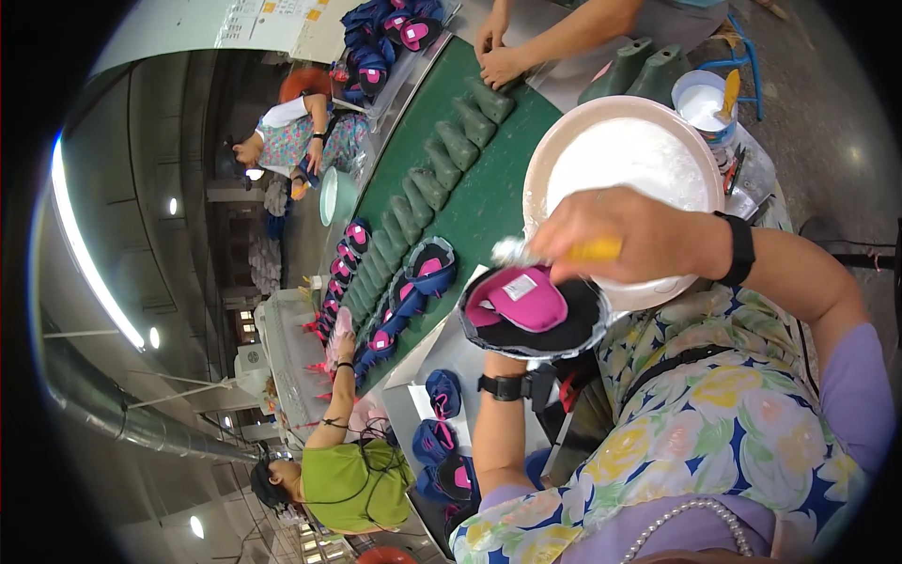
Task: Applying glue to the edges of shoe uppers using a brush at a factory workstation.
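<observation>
My right hand (611,226) is closed round the yellow handle of a brush (510,250), whose bristles are coated in white paste. The brush is at the upper edge of a black shoe upper (578,324) with a magenta lining and a white label, its rim edged in pale grey. From below, my left forearm (498,437) reaches up to the upper and holds it; the left fingers are hidden behind it. Just beyond my right hand stands a pinkish-beige basin (537,160) of white paste.
A green conveyor belt (395,193) carries a row of grey-green shoe lasts (427,188) and navy shoe uppers (432,263). Beside the basin stand a small tub (700,103) with another brush and pliers (735,169). A co-worker's hands (498,61) touch the belt's far end; other people (352,479) work alongside.
</observation>
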`<state>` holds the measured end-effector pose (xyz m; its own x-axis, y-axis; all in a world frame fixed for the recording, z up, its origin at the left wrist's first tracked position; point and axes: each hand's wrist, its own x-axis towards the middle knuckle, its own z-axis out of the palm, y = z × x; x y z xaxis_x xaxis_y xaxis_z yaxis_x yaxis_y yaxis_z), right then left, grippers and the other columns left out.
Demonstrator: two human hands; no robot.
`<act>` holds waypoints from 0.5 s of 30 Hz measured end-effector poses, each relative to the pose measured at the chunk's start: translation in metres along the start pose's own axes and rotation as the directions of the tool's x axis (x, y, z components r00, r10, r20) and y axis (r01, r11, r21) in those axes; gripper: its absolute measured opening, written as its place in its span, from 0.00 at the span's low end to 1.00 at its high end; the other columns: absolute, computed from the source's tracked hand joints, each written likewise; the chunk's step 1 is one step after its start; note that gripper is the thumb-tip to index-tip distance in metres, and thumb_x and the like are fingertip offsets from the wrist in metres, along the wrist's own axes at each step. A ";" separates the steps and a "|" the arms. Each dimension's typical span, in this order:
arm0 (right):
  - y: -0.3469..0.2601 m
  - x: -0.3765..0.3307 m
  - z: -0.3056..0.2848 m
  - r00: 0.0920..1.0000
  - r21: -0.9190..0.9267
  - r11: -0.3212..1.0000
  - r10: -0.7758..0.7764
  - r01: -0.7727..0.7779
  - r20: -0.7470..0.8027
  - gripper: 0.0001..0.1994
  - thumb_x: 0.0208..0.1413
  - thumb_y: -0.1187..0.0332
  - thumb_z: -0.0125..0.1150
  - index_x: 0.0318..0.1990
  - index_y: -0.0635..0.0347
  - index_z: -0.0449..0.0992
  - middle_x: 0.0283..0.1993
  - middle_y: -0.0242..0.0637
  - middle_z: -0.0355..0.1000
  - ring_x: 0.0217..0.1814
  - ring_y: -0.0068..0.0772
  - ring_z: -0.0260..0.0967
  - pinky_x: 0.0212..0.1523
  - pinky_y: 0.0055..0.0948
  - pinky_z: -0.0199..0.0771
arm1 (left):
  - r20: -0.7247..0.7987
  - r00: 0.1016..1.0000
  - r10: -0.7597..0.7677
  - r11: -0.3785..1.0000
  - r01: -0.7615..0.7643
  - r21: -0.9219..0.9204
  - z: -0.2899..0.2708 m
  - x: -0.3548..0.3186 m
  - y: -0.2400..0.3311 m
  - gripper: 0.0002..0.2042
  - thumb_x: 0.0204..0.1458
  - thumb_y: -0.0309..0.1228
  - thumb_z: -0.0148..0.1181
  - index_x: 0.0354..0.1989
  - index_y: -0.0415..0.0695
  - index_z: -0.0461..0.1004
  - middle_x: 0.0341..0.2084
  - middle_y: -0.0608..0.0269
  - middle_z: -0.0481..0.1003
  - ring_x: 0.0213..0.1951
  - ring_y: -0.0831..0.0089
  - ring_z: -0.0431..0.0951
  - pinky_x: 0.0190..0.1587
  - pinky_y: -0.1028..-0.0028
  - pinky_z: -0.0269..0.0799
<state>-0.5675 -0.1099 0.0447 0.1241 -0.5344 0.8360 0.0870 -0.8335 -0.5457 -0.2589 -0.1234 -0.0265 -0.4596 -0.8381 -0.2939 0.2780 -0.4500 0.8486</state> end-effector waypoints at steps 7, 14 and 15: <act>0.003 0.015 0.013 0.898 -0.116 0.922 -0.323 0.370 0.297 0.07 0.56 0.70 0.60 0.39 0.59 0.71 0.36 0.36 0.74 0.40 0.41 0.76 0.42 0.37 0.78 | -0.021 1.000 0.010 0.999 -0.011 -0.034 0.021 -0.020 -0.050 0.32 0.56 0.30 0.61 0.68 0.39 0.55 0.62 0.52 0.65 0.60 0.59 0.70 0.61 0.62 0.67; 0.021 0.014 -0.016 0.890 -0.259 0.912 0.382 -0.319 0.247 0.10 0.58 0.66 0.63 0.39 0.60 0.69 0.28 0.42 0.74 0.31 0.49 0.75 0.34 0.37 0.73 | -0.101 0.986 0.135 0.990 -0.130 0.056 0.018 -0.017 -0.044 0.30 0.57 0.31 0.60 0.67 0.40 0.56 0.61 0.52 0.66 0.59 0.59 0.71 0.59 0.63 0.68; 0.022 0.014 -0.018 0.891 -0.256 0.913 0.380 -0.318 0.249 0.10 0.58 0.66 0.63 0.39 0.60 0.69 0.28 0.42 0.74 0.31 0.49 0.75 0.34 0.37 0.73 | -0.112 0.983 0.148 0.988 -0.141 0.066 0.018 -0.017 -0.043 0.30 0.57 0.31 0.60 0.67 0.40 0.56 0.61 0.52 0.66 0.59 0.60 0.71 0.59 0.63 0.68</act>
<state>-0.5812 -0.1382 0.0457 0.3897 -0.7580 0.5230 -0.2129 -0.6267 -0.7496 -0.2784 -0.0843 -0.0498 -0.3159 -0.9246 -0.2128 0.2834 -0.3060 0.9089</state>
